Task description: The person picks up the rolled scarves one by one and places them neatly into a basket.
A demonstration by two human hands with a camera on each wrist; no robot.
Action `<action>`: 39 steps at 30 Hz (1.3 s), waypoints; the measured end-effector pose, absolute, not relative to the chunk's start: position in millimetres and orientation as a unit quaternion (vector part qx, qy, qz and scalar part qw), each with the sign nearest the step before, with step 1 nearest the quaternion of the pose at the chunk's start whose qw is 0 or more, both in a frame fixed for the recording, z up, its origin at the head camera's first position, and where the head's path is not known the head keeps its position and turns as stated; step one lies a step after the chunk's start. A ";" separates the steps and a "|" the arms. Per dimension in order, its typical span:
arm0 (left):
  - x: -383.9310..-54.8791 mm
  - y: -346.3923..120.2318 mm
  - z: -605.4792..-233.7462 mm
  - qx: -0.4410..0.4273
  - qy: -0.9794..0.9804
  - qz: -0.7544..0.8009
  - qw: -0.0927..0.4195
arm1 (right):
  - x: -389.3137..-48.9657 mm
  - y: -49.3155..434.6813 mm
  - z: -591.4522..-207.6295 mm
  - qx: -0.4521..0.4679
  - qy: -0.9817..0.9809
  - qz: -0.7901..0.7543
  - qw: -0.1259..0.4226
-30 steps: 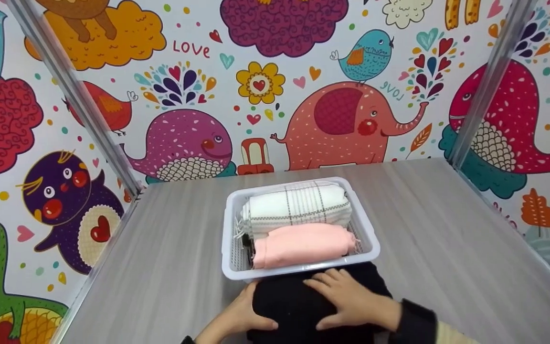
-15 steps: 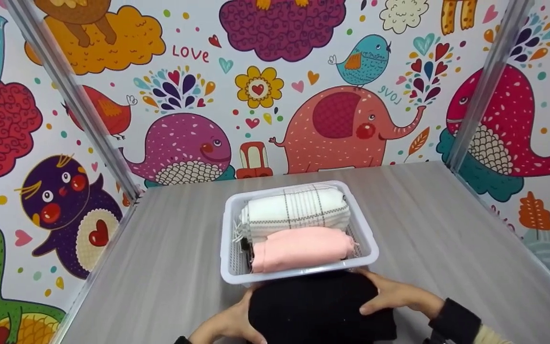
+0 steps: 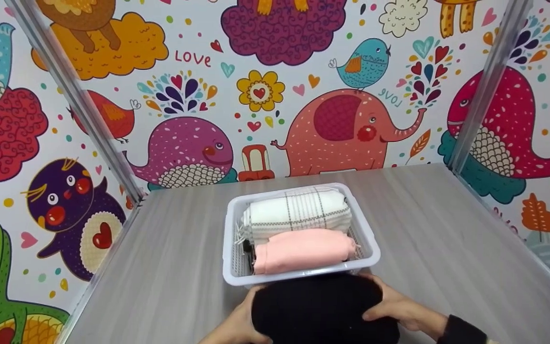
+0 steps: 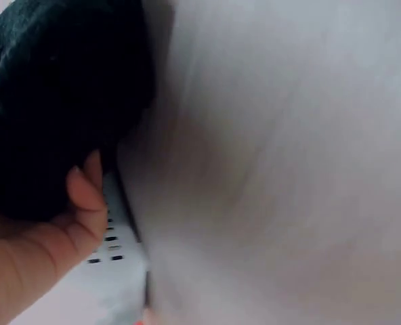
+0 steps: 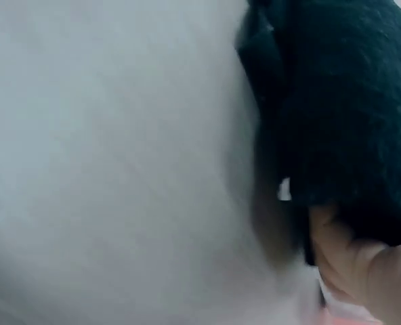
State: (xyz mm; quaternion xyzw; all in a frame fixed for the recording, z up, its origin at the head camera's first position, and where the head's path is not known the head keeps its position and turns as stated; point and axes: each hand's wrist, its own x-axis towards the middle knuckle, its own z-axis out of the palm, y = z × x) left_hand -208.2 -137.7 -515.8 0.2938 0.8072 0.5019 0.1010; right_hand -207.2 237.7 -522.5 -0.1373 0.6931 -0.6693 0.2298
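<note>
A black folded cloth [image 3: 322,310] lies in a thick bundle against the near side of the white basket [image 3: 229,239]. My left hand [image 3: 242,319] grips its left end, and the curled fingers [image 4: 85,193] of that hand show around its edge in the left wrist view. At the other end my right hand [image 3: 396,306] holds the bundle, thumb on top. The right wrist view shows the fingers [image 5: 332,240] tucked against the cloth's underside. Inside the basket are a rolled white checked cloth [image 3: 299,210] with fringe and a rolled pink cloth [image 3: 306,251].
The basket stands on a grey wood-grain table [image 3: 174,248]. Walls printed with cartoon animals [image 3: 342,129] enclose the table at the back and both sides, with metal posts [image 3: 485,86] at the corners. Something dark shows at the basket's left inside.
My right hand has moved from the top of the black cloth to its right end and now grips it there. The left hand stays at the left end. The basket keeps its place.
</note>
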 end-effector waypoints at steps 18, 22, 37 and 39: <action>-216.6 -139.7 -396.0 0.344 0.797 0.490 -0.083 | -211.1 242.0 -393.1 -0.200 0.702 -0.683 -0.021; -253.8 -135.8 -371.7 0.328 0.805 0.481 -0.118 | -252.0 237.6 -371.5 -0.180 0.681 -0.709 -0.033; -322.0 -140.2 -426.3 0.277 0.857 0.425 -0.087 | -327.5 229.5 -422.5 -0.201 0.808 -0.551 -0.060; -316.6 -140.9 -425.9 0.273 0.865 0.409 -0.098 | -325.6 230.6 -420.9 -0.217 0.826 -0.514 -0.079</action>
